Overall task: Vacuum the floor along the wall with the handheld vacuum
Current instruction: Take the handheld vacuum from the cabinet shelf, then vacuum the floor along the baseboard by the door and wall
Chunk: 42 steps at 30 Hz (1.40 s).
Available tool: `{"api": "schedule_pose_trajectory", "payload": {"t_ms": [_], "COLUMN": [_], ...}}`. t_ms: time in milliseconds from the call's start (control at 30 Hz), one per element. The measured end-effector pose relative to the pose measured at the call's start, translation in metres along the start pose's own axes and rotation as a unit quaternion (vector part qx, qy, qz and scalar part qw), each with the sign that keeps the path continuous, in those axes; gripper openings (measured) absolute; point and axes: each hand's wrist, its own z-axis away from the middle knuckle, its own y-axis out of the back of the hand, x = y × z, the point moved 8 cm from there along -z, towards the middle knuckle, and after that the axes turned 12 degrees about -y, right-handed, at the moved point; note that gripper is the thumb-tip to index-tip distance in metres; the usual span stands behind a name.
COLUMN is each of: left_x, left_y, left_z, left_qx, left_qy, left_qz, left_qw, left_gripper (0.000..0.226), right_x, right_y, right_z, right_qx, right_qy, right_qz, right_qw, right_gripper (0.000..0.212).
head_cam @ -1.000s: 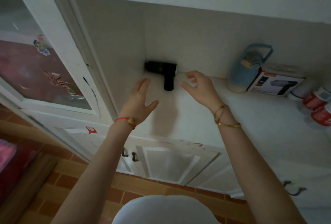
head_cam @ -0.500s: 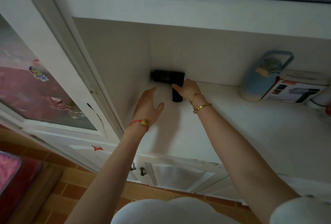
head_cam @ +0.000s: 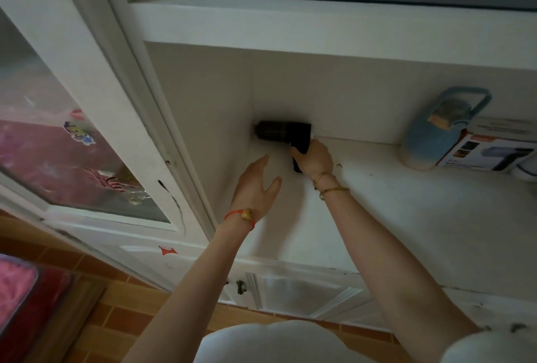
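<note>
Since the frame half a second back, the right hand (head_cam: 315,157) has closed its grip around the handle of the black handheld vacuum (head_cam: 283,133), fingers wrapped tight. That vacuum lies in the far left corner of the white surface (head_cam: 406,217), its barrel pointing left against the side wall. Just near and left of it, the left hand (head_cam: 255,188) hovers with fingers spread apart, holding nothing, a red string bracelet (head_cam: 241,216) at its wrist. Well to the right stand a blue bottle (head_cam: 430,136) and a printed box (head_cam: 488,150), touching each other.
</note>
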Motion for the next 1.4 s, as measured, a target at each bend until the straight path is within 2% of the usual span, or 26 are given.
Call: {"api": "schedule_pose_trajectory", "payload": {"t_ms": [67, 133, 267, 367, 467, 567, 634, 700, 800, 900, 967, 1100, 1401], "left_x": [-0.001, -0.003, -0.001, 0.014, 0.032, 0.045, 0.055, 0.063, 0.075, 0.088, 0.099, 0.127, 0.200], "left_y": [0.001, -0.001, -0.018, -0.021, -0.022, -0.018, -0.015, -0.012, -0.014, -0.021, -0.027, -0.045, -0.114], "left_z": [0.001, 0.002, 0.003, 0.004, 0.015, 0.033, 0.042, 0.051, 0.060, 0.067, 0.070, 0.077, 0.127], "left_qx": [0.019, 0.042, 0.067, 0.072, 0.065, 0.092, 0.101, 0.103, 0.088, 0.061, 0.033, -0.045, -0.223], "left_qy": [0.036, 0.096, 0.194, 0.188, 0.155, 0.157, 0.154, 0.154, 0.154, 0.156, 0.154, 0.149, 0.158], "left_qz": [0.057, 0.158, 0.406, 0.488, 0.521, 0.556, 0.565, 0.564, 0.561, 0.565, 0.568, 0.567, 0.554], "left_qw": [0.998, 0.982, 0.890, 0.849, 0.837, 0.811, 0.804, 0.805, 0.808, 0.808, 0.808, 0.809, 0.786], "left_gripper": [0.058, 0.058, 0.069, 0.065, 0.052, 0.039, 0.040, 0.039, 0.039, 0.043, 0.044, 0.043, 0.045], "right_x": [0.006, 0.011, 0.023, 0.033, 0.042, 0.049, 0.056, 0.063, 0.072, 0.076, 0.082, 0.102, 0.175], "right_y": [0.013, 0.031, 0.064, 0.078, 0.091, 0.096, 0.097, 0.096, 0.087, 0.085, 0.091, 0.109, 0.161], "right_z": [0.015, 0.036, 0.085, 0.124, 0.158, 0.187, 0.199, 0.204, 0.211, 0.220, 0.226, 0.246, 0.314], "right_qx": [0.010, 0.030, 0.061, 0.067, 0.081, 0.078, 0.059, 0.002, -0.132, -0.193, -0.195, -0.199, -0.130], "right_qy": [0.006, 0.019, 0.048, 0.054, 0.057, 0.064, 0.051, 0.008, -0.080, -0.110, -0.120, -0.129, -0.161], "right_qz": [-0.046, -0.068, -0.095, -0.107, -0.092, -0.084, -0.116, -0.191, -0.338, -0.447, -0.491, -0.536, -0.602], "right_qw": [0.999, 0.997, 0.992, 0.991, 0.991, 0.991, 0.990, 0.982, 0.928, 0.867, 0.840, 0.810, 0.771], "right_gripper": [0.031, 0.031, 0.031, 0.034, 0.035, 0.034, 0.032, 0.028, 0.031, 0.046, 0.047, 0.043, 0.028]}}
